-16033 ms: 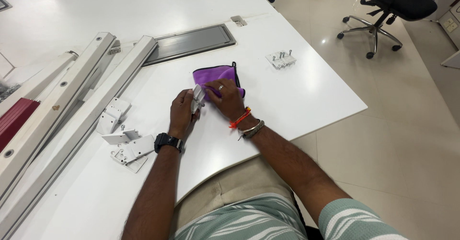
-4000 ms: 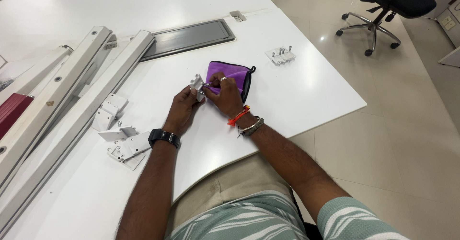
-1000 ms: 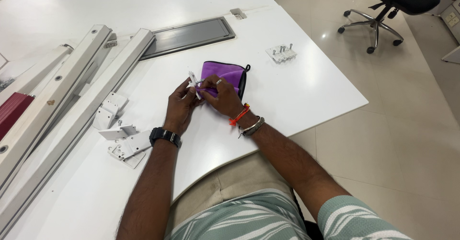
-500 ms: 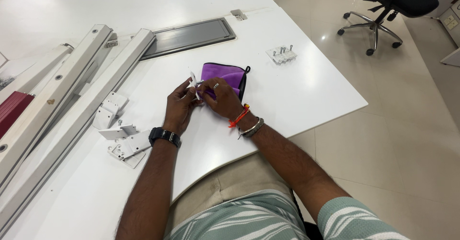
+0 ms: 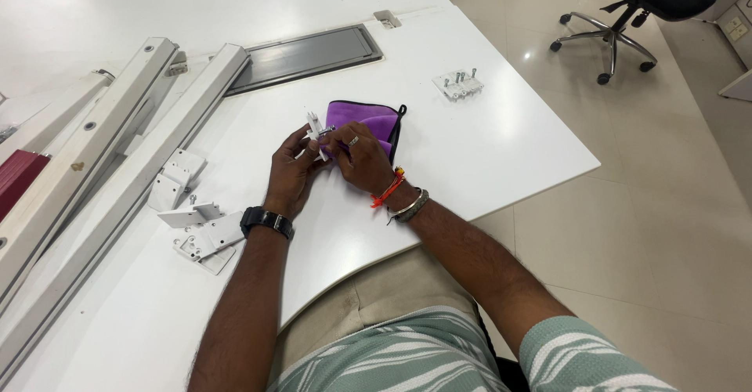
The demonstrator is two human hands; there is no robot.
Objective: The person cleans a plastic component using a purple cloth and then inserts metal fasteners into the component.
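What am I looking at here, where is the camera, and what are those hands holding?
The camera sits on a person's head and looks down at their own two bare hands over a white table. The left hand and the right hand together hold a small white metal bracket just above a purple cloth pouch with black trim. Long white metal rails and loose white brackets lie to the left. A small white plate with screws lies further back.

No pkgs, labels, signs or screens visible.
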